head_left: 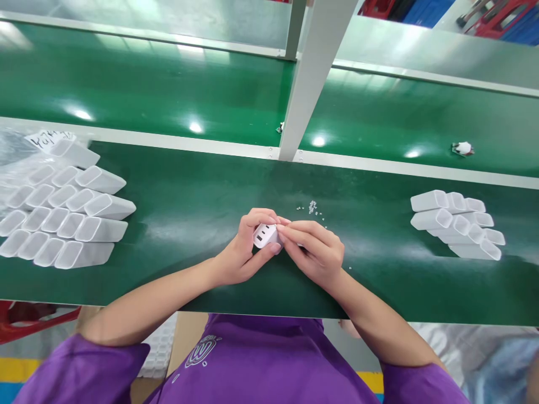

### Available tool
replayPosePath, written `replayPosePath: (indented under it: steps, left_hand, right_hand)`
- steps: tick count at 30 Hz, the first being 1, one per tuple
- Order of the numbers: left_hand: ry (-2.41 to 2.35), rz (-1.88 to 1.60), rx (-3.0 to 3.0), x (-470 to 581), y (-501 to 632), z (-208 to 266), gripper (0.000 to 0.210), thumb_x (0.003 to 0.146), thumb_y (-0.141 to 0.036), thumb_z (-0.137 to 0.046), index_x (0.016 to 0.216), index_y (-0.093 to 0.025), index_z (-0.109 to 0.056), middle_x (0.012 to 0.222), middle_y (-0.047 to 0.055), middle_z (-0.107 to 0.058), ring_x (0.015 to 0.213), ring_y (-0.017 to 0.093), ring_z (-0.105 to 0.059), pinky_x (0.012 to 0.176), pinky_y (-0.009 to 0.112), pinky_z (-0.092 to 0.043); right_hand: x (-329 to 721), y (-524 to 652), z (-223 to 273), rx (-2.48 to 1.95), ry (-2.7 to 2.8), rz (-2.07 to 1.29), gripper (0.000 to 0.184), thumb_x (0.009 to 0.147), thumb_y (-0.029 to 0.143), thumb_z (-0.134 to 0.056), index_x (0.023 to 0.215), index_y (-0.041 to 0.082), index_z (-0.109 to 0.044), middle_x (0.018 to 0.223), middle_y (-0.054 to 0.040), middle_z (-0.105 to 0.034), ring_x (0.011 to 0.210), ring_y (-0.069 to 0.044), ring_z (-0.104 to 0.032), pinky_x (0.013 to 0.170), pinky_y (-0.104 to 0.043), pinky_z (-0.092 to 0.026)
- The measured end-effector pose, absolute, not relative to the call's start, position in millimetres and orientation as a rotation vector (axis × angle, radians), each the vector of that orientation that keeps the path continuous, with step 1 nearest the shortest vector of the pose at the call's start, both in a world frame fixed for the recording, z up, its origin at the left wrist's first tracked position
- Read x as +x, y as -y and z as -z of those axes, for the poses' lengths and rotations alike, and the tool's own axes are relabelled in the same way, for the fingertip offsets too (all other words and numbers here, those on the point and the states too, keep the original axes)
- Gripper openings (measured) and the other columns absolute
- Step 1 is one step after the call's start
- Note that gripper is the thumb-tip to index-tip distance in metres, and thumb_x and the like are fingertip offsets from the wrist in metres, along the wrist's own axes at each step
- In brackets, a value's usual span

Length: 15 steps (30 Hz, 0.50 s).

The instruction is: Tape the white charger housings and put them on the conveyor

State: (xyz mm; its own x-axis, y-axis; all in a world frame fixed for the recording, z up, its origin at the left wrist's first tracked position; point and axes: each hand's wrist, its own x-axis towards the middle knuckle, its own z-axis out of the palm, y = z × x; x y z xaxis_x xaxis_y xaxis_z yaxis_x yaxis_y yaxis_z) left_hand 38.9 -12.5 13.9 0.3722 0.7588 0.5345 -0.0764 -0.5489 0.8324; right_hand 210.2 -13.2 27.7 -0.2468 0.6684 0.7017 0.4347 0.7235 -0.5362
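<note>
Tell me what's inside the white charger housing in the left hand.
Three dark port openings show on the charger housing's end face; its contents cannot be seen, covered by its walls and partly the left hand.

One three-slot casing (266,235), two white shell stacks (63,197), two belt parts (464,148)

White casing (268,236), green tabletop (189,196).
</note>
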Motion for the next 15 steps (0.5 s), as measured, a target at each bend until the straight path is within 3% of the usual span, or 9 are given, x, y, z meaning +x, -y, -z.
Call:
replayPosePath:
  steps: [10, 15]
  left_hand:
    - [-0.621, -1.312, 1.848, 36.1, 15.6, -7.5, 0.045, 0.088, -0.006, -0.052, 0.125, -0.026, -0.037, 0.112, 0.007, -0.045, 0.108, 0.019, -0.055, 0.097, 0.047, -0.049]
    - [-0.625, -1.321, 1.79, 36.6, 12.8, -5.7, 0.045, 0.089, -0.009, -0.053, 0.127, -0.025, -0.036, 0.112, 0.007, -0.046, 0.107, 0.019, -0.056, 0.09, 0.04, -0.051]
  right_hand:
    - [213.9, 15.0, -26.7, -0.767, 2.079, -0.154, 0.028, 0.088, 0.008, -0.06, 0.113, 0.02, -0.067, 0.094, -0.0051, -0.074, 0.077, -0.014, -0.072, 0.065, -0.019, -0.06]
    - [213.2, 12.0, -30.0, -0.899, 1.915, -0.586, 0.023, 0.09, 0.013, -0.058, 0.103, 0.026, -0.073, 0.09, -0.0022, -0.07, 0.072, -0.011, -0.068, 0.06, -0.02, -0.058]
